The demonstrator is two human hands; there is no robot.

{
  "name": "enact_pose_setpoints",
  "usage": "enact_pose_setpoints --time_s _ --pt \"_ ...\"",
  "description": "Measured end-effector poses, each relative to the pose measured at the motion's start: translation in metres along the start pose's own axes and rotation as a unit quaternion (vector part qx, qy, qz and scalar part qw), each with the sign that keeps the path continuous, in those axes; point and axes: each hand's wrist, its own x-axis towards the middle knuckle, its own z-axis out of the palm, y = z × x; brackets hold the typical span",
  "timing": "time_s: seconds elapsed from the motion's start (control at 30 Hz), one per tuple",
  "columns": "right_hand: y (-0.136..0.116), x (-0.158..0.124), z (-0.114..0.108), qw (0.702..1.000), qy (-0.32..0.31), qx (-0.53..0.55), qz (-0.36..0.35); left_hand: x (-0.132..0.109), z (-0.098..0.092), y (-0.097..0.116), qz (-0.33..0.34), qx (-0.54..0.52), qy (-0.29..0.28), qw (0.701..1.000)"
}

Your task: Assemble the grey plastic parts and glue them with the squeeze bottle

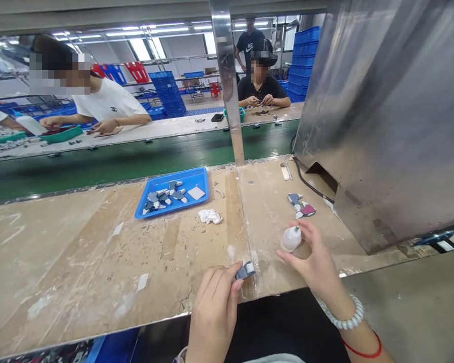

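Table: worn brown board (79, 262), patched with tape, scuffed with white residue; runs across the whole view.
Left hand: (216, 297) pinching a small gray-blue piece (244, 271) with a white end, above the table's near edge.
Right hand: (318, 257) thumb and fingers closed around a small white bottle (292, 239) with a thin tip; cannot tell if its base rests on the table.
Loose pieces: one gray (295, 200), one maroon (305, 210), touching, just beyond the bottle.
Blue tray: (194, 176) near the far edge, left of the metal post (229, 80); carries gray pieces (179, 195) and a pale square (195, 193); crumpled white tissue (210, 217) just beside it.
Room: green conveyor (166, 151) past the far edge; co-workers in a white shirt (111, 98) and a black shirt (263, 89) at the table opposite; blue crates (304, 65) stacked behind.
Edges: near edge slants, higher at right; metal housing (386, 101) walls off the right side, black cable (310, 182) at its foot.
Moving room: widest left of the left hand; right hand has the housing close beyond it.
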Motion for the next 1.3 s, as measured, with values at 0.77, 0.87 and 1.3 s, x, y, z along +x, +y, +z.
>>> enact_pose_setpoints --time_s 0.77,0.87,1.3 --pt "-0.041 -0.065 0.010 0.758 -0.402 0.504 0.101 0.015 -0.020 0.055 0.168 -0.052 0.015 0.984" --pt "-0.042 -0.064 0.011 0.781 -0.379 0.491 0.076 0.015 -0.018 0.056 0.160 -0.052 0.015 0.986" --pt "-0.036 -0.066 0.015 0.851 -0.316 0.413 -0.072 0.022 -0.032 0.051 0.152 -0.223 -0.094 0.958"
